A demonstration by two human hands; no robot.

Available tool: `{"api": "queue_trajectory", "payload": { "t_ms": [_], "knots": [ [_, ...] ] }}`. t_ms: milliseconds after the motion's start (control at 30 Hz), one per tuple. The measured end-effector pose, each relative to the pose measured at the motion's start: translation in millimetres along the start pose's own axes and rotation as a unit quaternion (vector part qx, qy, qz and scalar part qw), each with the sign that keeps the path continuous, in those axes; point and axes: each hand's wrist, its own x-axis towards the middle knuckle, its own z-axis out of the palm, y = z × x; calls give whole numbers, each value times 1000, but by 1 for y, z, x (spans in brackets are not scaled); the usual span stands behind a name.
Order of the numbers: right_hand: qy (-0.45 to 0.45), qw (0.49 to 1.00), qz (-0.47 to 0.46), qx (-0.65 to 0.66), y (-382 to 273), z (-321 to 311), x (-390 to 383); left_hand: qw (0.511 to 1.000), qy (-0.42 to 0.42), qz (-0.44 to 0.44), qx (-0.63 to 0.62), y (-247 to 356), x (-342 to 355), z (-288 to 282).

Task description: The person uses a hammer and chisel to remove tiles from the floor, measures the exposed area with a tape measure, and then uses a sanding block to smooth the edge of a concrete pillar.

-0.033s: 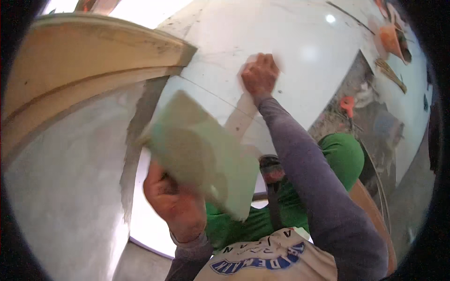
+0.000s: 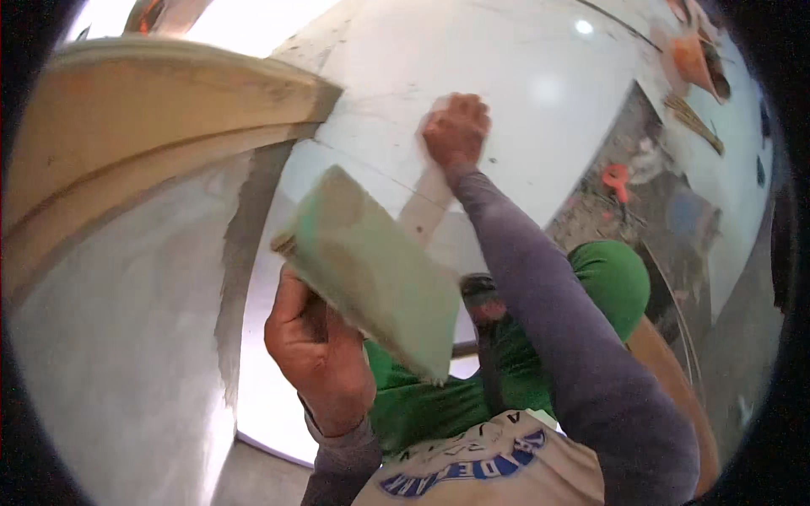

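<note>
My left hand [image 2: 325,358] grips a flat, pale green rectangular piece [image 2: 375,274] by its near left edge. The piece is tilted above my lap, and its broad face has a darker patch. What it is made of I cannot tell. Farther forward, my right hand [image 2: 456,131] rests on the glossy white tile floor [image 2: 540,143] with its fingers curled in. Anything under or inside those fingers is hidden. A thin joint line runs across the white surface near that hand.
A curved tan wooden piece [image 2: 169,110] stands at left above a grey wall [image 2: 126,253]. At right lie an orange-handled tool [image 2: 617,181] on a dirty dark strip [image 2: 612,152], a bristly brush [image 2: 696,125] and an orange container [image 2: 696,63].
The green piece in my left hand has shifted slightly right and looks sharper. My right hand sits slightly farther left in view, as does much of the background.
</note>
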Motion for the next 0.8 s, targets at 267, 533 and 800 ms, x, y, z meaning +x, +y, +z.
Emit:
{"api": "queue_trajectory", "payload": {
  "t_ms": [267, 533, 800],
  "knots": [
    [-202, 950, 121, 207, 6, -43, -31, 990, -49, -114, 65, 13, -35, 24],
    [-378, 465, 479, 641, -35, -286, -233, 912, 7, -280, -299, -28, -57, -61],
    [-255, 619, 435, 602, -29, -523, -280, 846, -97, -471, -229, 45, -207, -50]
  ]
}}
